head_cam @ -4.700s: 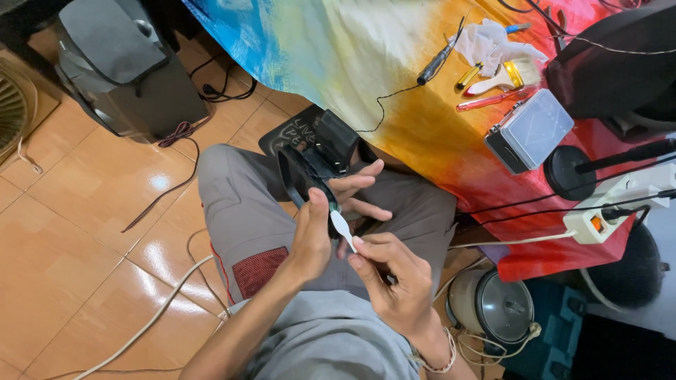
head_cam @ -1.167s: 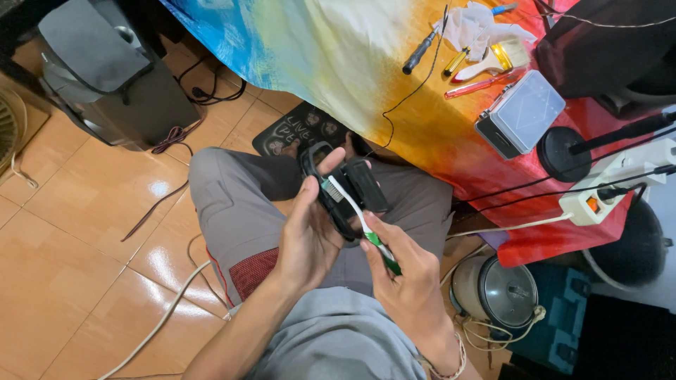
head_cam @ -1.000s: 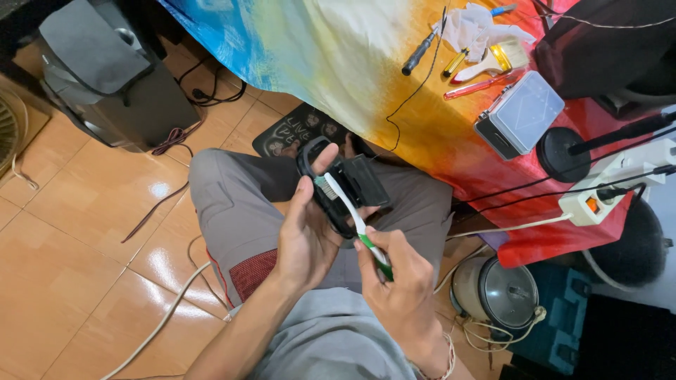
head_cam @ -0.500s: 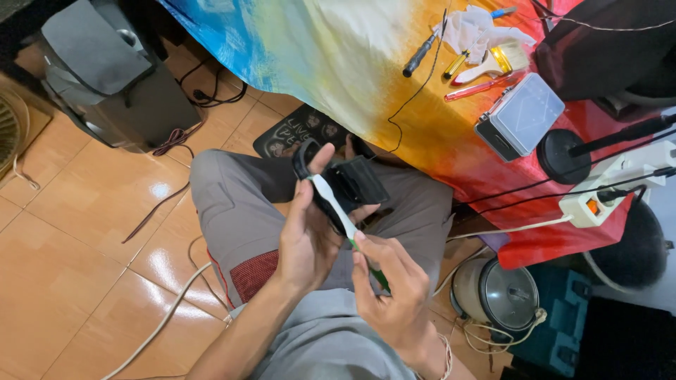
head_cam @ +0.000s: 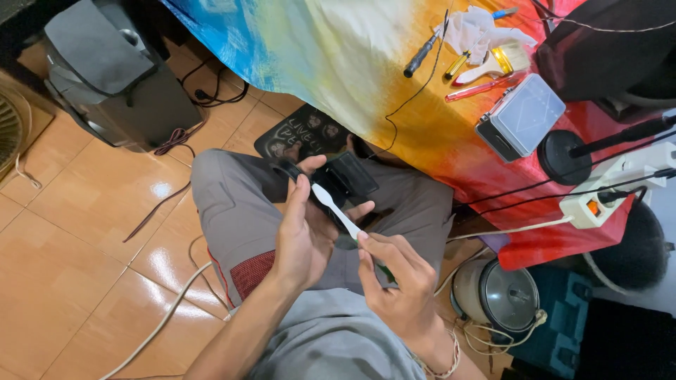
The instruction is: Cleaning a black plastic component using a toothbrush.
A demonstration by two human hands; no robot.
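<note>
Fingers of your right hand [head_cam: 398, 274] pinch a flat white plastic pry tool [head_cam: 336, 210] while your left hand [head_cam: 304, 232] clasps a matte black device [head_cam: 345, 179] over glossy orange floor tiles [head_cam: 63, 267].

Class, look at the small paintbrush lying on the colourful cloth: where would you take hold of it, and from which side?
Grip the paintbrush by its pale handle, likely from above. It lies flat on the cloth, so only its top and edges are free. The handle narrows toward the yellow screwdriver and gives fingers a waist, while the bristle end is soft and sits against the white rag.
</note>
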